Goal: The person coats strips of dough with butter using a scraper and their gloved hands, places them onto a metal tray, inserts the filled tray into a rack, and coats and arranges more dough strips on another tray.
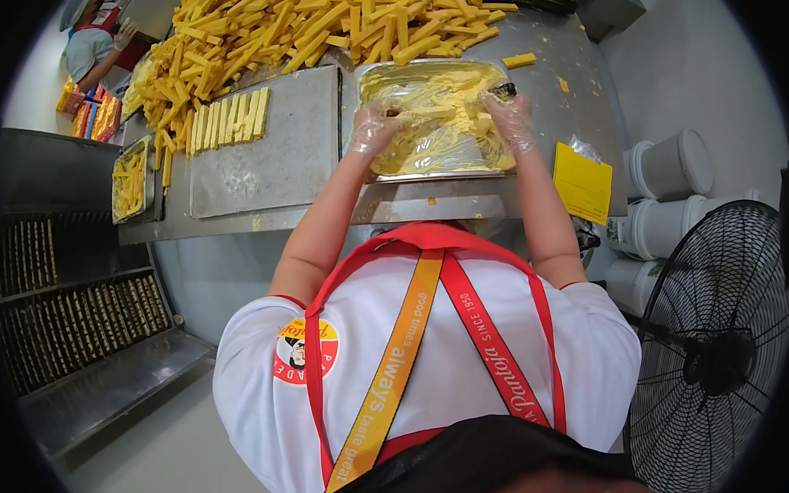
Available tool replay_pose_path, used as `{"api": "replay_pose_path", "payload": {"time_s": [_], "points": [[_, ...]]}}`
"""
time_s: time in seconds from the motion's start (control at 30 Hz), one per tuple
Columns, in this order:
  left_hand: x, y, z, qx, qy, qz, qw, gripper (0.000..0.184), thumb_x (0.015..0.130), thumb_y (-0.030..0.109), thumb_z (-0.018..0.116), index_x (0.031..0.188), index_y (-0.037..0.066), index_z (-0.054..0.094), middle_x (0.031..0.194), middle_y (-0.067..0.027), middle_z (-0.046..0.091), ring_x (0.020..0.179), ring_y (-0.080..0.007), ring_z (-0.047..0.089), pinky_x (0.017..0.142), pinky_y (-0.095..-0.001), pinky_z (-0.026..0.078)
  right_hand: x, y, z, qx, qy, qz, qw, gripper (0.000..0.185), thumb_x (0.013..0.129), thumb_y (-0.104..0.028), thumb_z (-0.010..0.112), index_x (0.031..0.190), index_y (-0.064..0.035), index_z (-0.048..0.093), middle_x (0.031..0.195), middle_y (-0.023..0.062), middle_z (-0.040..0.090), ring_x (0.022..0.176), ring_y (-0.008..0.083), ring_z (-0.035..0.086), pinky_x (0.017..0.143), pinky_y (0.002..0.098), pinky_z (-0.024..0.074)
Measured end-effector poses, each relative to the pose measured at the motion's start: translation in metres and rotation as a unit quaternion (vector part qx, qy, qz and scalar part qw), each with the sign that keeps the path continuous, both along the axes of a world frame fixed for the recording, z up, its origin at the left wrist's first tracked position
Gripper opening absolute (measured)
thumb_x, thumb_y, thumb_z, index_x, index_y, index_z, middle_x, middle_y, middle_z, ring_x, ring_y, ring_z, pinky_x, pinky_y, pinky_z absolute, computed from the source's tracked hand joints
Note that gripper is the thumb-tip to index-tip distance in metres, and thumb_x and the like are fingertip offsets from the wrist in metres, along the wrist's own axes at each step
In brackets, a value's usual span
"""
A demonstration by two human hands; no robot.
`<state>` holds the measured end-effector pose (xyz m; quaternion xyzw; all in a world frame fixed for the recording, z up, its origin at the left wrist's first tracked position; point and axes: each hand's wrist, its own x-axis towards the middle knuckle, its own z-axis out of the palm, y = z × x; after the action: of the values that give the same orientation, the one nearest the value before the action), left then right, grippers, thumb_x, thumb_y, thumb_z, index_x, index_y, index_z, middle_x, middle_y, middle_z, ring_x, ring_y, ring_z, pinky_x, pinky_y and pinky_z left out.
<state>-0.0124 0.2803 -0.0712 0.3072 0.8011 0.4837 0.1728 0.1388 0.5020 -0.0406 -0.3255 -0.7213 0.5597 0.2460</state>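
A shallow metal tray (435, 175) in front of me is smeared with pale yellow cream (447, 145). My left hand (376, 128), in a clear plastic glove, is closed at the tray's left side. At the right side my right hand (509, 119), gloved the same way, has its fingers curled near a small dark piece (504, 90). A pale strip coated in cream runs between the two hands; whether they grip its ends I cannot make out. Left of the tray lies a flat metal sheet pan (270, 177) with a row of yellow sticks (230, 120).
A large heap of yellow sticks (317, 23) covers the table's far side. A smaller tray of sticks (130, 182) stands at left. A yellow sheet (583, 183) lies at the right edge. White buckets (683, 162), a black fan (720, 357) and a rack (103, 361) surround the table. Another person (97, 53) stands far left.
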Motion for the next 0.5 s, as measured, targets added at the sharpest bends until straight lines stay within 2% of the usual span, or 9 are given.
{"api": "replay_pose_path", "payload": {"time_s": [0.07, 0.1, 0.17, 0.2, 0.27, 0.37, 0.4, 0.47, 0.5], "points": [[0.006, 0.000, 0.028, 0.013, 0.183, -0.083, 0.980, 0.024, 0.075, 0.022, 0.070, 0.093, 0.007, 0.067, 0.081, -0.0105, 0.067, 0.074, -0.0282, 0.064, 0.067, -0.0378, 0.051, -0.008, 0.003, -0.007, -0.021, 0.027, -0.022, 0.999, 0.026, 0.073, -0.010, 0.072, 0.095, 0.0024, 0.065, 0.087, 0.0084, 0.067, 0.074, 0.0183, 0.065, 0.066, 0.0310, 0.0525], [0.010, -0.001, 0.037, 0.017, 0.270, -0.123, 0.955, 0.023, 0.077, 0.021, 0.069, 0.095, 0.007, 0.065, 0.079, -0.0103, 0.066, 0.072, -0.0291, 0.063, 0.065, -0.0390, 0.051, -0.009, 0.000, -0.006, -0.098, 0.100, 0.012, 0.990, 0.026, 0.075, -0.009, 0.071, 0.096, 0.0037, 0.063, 0.088, 0.0097, 0.067, 0.074, 0.0188, 0.065, 0.066, 0.0306, 0.0540], [0.005, -0.002, 0.026, -0.029, 0.407, -0.169, 0.897, 0.020, 0.081, 0.018, 0.065, 0.098, 0.008, 0.061, 0.078, -0.0108, 0.063, 0.071, -0.0308, 0.062, 0.063, -0.0408, 0.050, -0.009, -0.020, 0.026, -0.249, 0.240, 0.078, 0.935, 0.025, 0.078, -0.006, 0.069, 0.098, 0.0063, 0.060, 0.090, 0.0124, 0.065, 0.075, 0.0198, 0.066, 0.067, 0.0299, 0.0570], [0.002, -0.002, 0.019, -0.051, 0.473, -0.190, 0.859, 0.019, 0.083, 0.017, 0.063, 0.100, 0.009, 0.059, 0.077, -0.0111, 0.062, 0.071, -0.0316, 0.061, 0.061, -0.0417, 0.050, -0.010, -0.018, 0.026, -0.214, 0.175, 0.045, 0.960, 0.025, 0.079, -0.005, 0.068, 0.099, 0.0063, 0.060, 0.090, 0.0126, 0.065, 0.075, 0.0205, 0.066, 0.066, 0.0307, 0.0576], [-0.007, 0.001, 0.001, 0.002, 0.453, -0.212, 0.866, 0.018, 0.084, 0.013, 0.060, 0.103, 0.011, 0.058, 0.079, -0.0118, 0.062, 0.071, -0.0320, 0.061, 0.061, -0.0415, 0.050, -0.017, -0.008, 0.028, -0.137, 0.045, -0.021, 0.989, 0.024, 0.080, -0.004, 0.066, 0.100, 0.0063, 0.058, 0.092, 0.0130, 0.064, 0.075, 0.0220, 0.067, 0.065, 0.0324, 0.0587], [-0.016, -0.001, -0.008, 0.061, 0.442, -0.222, 0.867, 0.019, 0.084, 0.012, 0.060, 0.103, 0.011, 0.058, 0.080, -0.0136, 0.061, 0.072, -0.0334, 0.060, 0.061, -0.0416, 0.049, -0.021, 0.007, 0.033, 0.031, -0.175, 0.009, 0.984, 0.024, 0.081, -0.004, 0.066, 0.101, 0.0062, 0.056, 0.091, 0.0124, 0.063, 0.074, 0.0230, 0.067, 0.064, 0.0334, 0.0600], [-0.018, -0.002, -0.010, 0.076, 0.441, -0.221, 0.867, 0.019, 0.083, 0.013, 0.061, 0.102, 0.010, 0.058, 0.081, -0.0143, 0.061, 0.072, -0.0339, 0.060, 0.061, -0.0418, 0.048, -0.021, 0.005, 0.031, -0.022, -0.067, 0.031, 0.997, 0.024, 0.081, -0.004, 0.066, 0.100, 0.0061, 0.057, 0.090, 0.0120, 0.063, 0.074, 0.0225, 0.067, 0.063, 0.0324, 0.0596], [-0.014, -0.004, -0.001, 0.089, 0.318, -0.246, 0.911, 0.024, 0.081, 0.015, 0.063, 0.103, 0.009, 0.057, 0.081, -0.0155, 0.060, 0.073, -0.0348, 0.060, 0.062, -0.0426, 0.047, -0.016, -0.008, 0.021, -0.133, 0.144, 0.075, 0.978, 0.023, 0.081, -0.005, 0.066, 0.099, 0.0060, 0.057, 0.088, 0.0112, 0.063, 0.072, 0.0216, 0.066, 0.063, 0.0304, 0.0590], [-0.012, -0.003, 0.004, 0.096, 0.255, -0.256, 0.927, 0.026, 0.080, 0.016, 0.065, 0.104, 0.009, 0.057, 0.081, -0.0162, 0.060, 0.074, -0.0352, 0.060, 0.062, -0.0431, 0.047, -0.018, -0.009, 0.019, -0.151, 0.167, 0.083, 0.971, 0.022, 0.081, -0.005, 0.066, 0.098, 0.0058, 0.058, 0.088, 0.0109, 0.063, 0.072, 0.0212, 0.066, 0.062, 0.0303, 0.0588]]}}
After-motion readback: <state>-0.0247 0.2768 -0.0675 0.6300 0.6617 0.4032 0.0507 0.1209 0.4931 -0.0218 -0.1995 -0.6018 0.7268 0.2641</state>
